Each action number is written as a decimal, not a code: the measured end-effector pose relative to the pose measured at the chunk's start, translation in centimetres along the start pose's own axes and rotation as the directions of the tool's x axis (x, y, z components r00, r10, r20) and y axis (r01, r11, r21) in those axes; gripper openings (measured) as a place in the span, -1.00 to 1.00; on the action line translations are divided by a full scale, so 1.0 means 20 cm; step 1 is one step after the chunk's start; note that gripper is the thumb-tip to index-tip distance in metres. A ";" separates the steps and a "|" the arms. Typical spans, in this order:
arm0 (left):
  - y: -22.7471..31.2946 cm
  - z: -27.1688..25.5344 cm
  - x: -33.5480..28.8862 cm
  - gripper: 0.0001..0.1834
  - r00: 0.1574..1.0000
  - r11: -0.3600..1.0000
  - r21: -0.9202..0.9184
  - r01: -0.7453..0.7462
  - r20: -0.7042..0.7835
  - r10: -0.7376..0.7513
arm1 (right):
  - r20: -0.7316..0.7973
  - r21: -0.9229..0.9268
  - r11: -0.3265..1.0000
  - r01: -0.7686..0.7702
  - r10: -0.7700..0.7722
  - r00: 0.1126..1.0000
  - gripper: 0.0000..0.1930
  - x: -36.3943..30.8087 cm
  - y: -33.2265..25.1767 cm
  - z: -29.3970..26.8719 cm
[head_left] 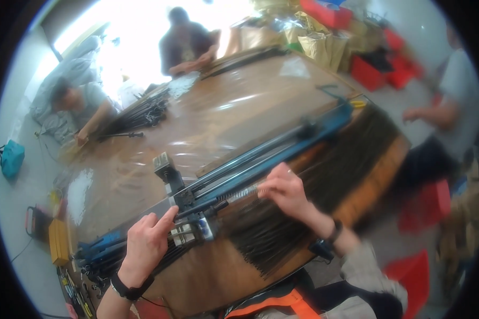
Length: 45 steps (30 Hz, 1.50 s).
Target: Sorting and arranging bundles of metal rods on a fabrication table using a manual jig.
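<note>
- While our left hand (146,242) rests on the blue sliding tool (250,165), fingers loose, our right hand (285,189) pinches a thin dark rod (239,194) against it.
- We think lots remain: the big pile of dark rods (324,175) lies just beyond.
- Far across the wooden table (223,111), more rods (138,114) wait.

1. Long blue painted metal rail jig (282,151), smooth with a dull sheen.
2. Broad brown wooden table (239,101), glossy, glare streaks toward eleven o'clock.
3. Heap of thin dark matt rods (324,186) at four o'clock of the jig.
4. Red plastic bins (380,72), smooth, at one o'clock.
</note>
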<state>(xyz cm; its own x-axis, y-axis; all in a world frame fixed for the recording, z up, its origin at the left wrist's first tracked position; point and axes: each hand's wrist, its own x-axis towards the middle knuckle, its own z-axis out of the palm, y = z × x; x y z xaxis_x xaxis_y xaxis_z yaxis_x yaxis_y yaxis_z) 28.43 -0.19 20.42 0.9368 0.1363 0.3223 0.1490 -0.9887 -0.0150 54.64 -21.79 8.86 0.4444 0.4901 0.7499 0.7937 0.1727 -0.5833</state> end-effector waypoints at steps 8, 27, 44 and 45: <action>0.00 -0.01 -0.17 -0.56 0.999 0.998 0.057 -0.004 0.044 0.002 | 0.150 0.083 0.994 0.074 -0.086 0.985 -0.78 -0.03 -0.10 0.12; -0.36 -0.12 -0.42 -0.74 0.919 0.954 0.049 0.296 -0.286 -0.270 | 0.166 -0.345 0.923 0.171 -0.119 0.979 -0.78 0.03 0.14 0.21; -0.49 -0.22 -0.89 -0.72 0.770 0.808 -0.131 0.575 -0.247 -0.588 | 0.488 0.152 0.936 0.317 -0.350 0.800 -0.84 0.44 -0.10 1.15; -0.50 -0.22 -0.90 -0.74 0.744 0.769 -0.141 0.623 -0.198 -0.639 | 0.490 0.152 0.936 0.317 -0.350 0.798 -0.84 0.44 -0.10 1.15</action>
<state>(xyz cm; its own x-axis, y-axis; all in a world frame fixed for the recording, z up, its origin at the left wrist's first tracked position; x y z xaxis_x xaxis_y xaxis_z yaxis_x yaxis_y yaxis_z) 8.69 7.04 18.86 0.5389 0.7206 0.4362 0.6538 -0.6844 0.3228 47.34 1.88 9.44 -0.1264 0.7496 0.6497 0.8205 0.4471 -0.3562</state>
